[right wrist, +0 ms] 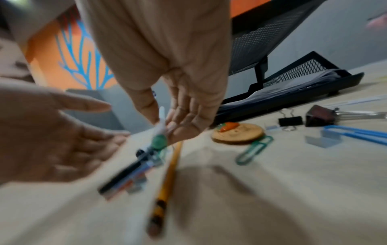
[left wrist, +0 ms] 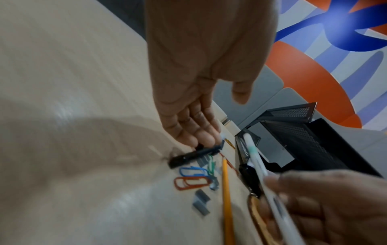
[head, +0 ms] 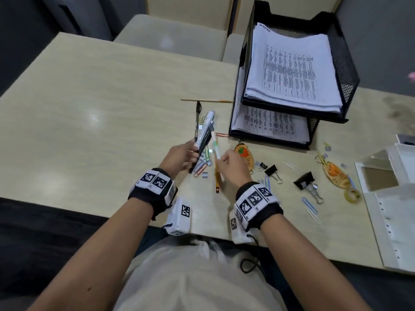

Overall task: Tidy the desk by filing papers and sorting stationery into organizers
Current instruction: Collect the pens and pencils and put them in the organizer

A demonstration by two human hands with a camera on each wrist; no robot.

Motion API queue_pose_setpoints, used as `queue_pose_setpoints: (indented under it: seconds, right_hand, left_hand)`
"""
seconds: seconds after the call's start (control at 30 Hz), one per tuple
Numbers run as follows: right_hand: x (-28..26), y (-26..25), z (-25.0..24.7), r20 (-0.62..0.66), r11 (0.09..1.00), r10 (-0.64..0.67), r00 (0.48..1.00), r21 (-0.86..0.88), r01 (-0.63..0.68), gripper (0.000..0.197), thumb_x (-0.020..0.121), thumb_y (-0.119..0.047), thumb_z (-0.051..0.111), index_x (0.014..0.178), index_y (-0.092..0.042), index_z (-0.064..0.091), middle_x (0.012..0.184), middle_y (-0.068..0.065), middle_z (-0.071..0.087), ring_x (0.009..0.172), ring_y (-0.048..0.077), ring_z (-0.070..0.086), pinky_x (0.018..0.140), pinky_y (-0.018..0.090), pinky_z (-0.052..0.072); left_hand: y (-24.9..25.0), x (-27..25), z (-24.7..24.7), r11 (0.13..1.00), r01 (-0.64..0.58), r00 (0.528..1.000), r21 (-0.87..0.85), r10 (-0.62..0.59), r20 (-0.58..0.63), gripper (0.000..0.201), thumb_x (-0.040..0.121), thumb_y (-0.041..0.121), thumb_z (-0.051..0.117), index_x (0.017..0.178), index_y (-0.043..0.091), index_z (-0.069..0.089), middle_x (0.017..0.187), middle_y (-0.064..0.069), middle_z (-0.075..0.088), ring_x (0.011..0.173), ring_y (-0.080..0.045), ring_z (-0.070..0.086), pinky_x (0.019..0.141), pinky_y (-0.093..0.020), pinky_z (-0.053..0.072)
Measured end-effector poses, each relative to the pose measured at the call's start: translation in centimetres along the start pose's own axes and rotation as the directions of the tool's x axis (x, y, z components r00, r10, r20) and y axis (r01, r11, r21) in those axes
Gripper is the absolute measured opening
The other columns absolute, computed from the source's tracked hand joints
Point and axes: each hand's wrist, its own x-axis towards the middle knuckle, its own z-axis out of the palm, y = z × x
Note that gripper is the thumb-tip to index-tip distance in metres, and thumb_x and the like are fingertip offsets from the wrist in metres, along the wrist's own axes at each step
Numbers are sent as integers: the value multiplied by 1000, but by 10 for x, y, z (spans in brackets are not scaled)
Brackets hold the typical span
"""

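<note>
My left hand [head: 189, 154] holds a bundle of pens [head: 205, 129], a white marker among black ones, tilted above the desk. In the left wrist view the dark end of the bundle [left wrist: 188, 155] sticks out past my fingertips. My right hand [head: 224, 160] pinches a white pen with a green band [head: 215, 147] between thumb and fingers, right beside the bundle; the white pen [right wrist: 160, 122] shows again in the right wrist view. A yellow pencil [head: 217, 178] lies on the desk under my right hand. A two-tier black mesh tray [head: 345, 70] holds stacked papers [head: 292, 68].
A black pen [head: 197, 117], a thin brush [head: 206, 100] and coloured paper clips [head: 201, 168] lie by the bundle. Binder clips [head: 304, 180], two wooden keychains [head: 243, 152], a tape roll [head: 352, 195] and a white organizer [head: 381, 173] are to the right.
</note>
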Motion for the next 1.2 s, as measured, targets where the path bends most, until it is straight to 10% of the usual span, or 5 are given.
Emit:
queue_pose_setpoints:
  seconds: [0.47, 0.7, 0.83, 1.03, 1.2]
  right_hand:
    - [5, 4, 5, -35, 921, 166, 985, -352, -168, 11, 85, -16, 56, 81, -6, 55, 82, 9, 54, 77, 28, 53, 63, 28, 37]
    - [-2, -19, 1, 230, 876, 23, 973, 463, -130, 20, 90, 2, 51, 75, -10, 56, 73, 7, 57, 49, 4, 58, 44, 13, 44]
    - [28, -31, 11, 102, 949, 28, 994, 310, -59, 32, 88, 1, 49, 63, -14, 59, 64, 3, 57, 52, 5, 58, 53, 15, 48]
    - [69, -42, 30, -76, 986, 151, 986, -64, -156, 15, 86, -22, 53, 83, -8, 57, 95, 17, 61, 89, 33, 56, 68, 30, 37]
    - [70, -35, 27, -89, 974, 148, 985, -161, -161, 13, 81, -20, 55, 82, -6, 55, 98, 17, 62, 91, 35, 60, 68, 30, 40]
  left_hand:
    - [10, 16, -16, 979, 34, 997, -201, -46, -57, 21, 97, 13, 41, 79, 10, 52, 52, -2, 51, 33, -6, 46, 46, -20, 43]
    - [20, 13, 0, 969, 66, 980, -237, -18, 196, 26, 101, 19, 36, 86, 10, 55, 82, -5, 53, 74, -14, 54, 59, -21, 56]
    - [28, 20, -11, 954, -27, 997, -299, 49, 67, 31, 103, 23, 31, 77, 13, 45, 90, -10, 61, 81, -16, 64, 73, -30, 52]
    - [21, 27, -33, 919, -25, 989, -394, -36, -146, 29, 101, 23, 36, 76, 9, 43, 67, -10, 48, 35, -9, 55, 45, -17, 52]
    - [12, 28, -40, 915, 84, 990, -394, -121, -68, 21, 100, 12, 37, 84, 5, 48, 58, -6, 45, 40, -10, 48, 40, -18, 49]
